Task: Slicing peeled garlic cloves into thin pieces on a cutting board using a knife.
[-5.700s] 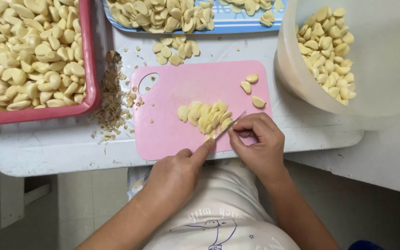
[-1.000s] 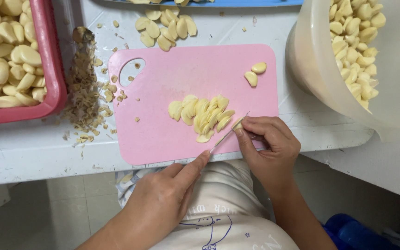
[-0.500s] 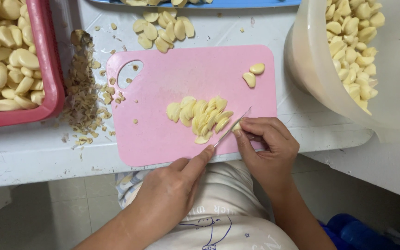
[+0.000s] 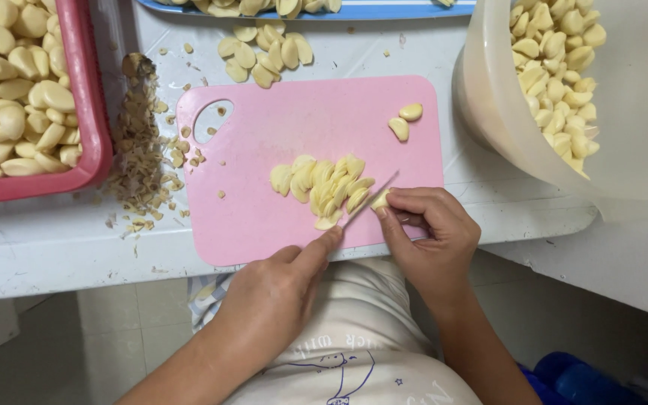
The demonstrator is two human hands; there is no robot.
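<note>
at the pink cutting board's (image 4: 264,142) near edge, the left hand (image 4: 271,296) grips a small knife (image 4: 370,199) while the right hand (image 4: 433,232) pinches a peeled garlic clove (image 4: 379,200) beside the pile of garlic slices (image 4: 322,187); slicing appears under way, needing steady thin cuts; two whole cloves (image 4: 405,120) wait near the far right corner.

Knife (image 4: 369,200) gripped over board's (image 4: 264,135) near edge, between left hand (image 4: 271,300) and right hand (image 4: 433,240). Slices (image 4: 324,184) heaped just left of blade. Two cloves (image 4: 405,121) beyond grip. Bowl (image 4: 504,120) far right; basket (image 4: 88,105) far left; peelings (image 4: 140,165) between basket and board.
</note>
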